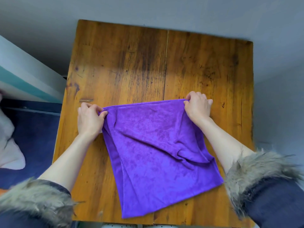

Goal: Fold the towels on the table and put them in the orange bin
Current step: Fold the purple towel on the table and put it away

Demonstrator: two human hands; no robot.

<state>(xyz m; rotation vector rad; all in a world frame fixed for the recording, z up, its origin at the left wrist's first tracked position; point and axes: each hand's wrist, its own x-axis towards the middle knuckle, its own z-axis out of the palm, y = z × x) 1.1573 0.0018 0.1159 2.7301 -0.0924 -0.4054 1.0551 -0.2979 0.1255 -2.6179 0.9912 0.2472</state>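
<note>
On the brown wooden table lies the purple soft microfibre towel, folded double, and the left hand pinches its far left corner while the right hand pinches its far right corner.

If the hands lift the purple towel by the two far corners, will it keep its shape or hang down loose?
The purple towel would probably hang limp: it already sags and creases between the left hand and the right hand. It seems light, since fingertip pinches hold the corners. The fuzzy pile likely grips the wooden table rather than sliding.
</note>
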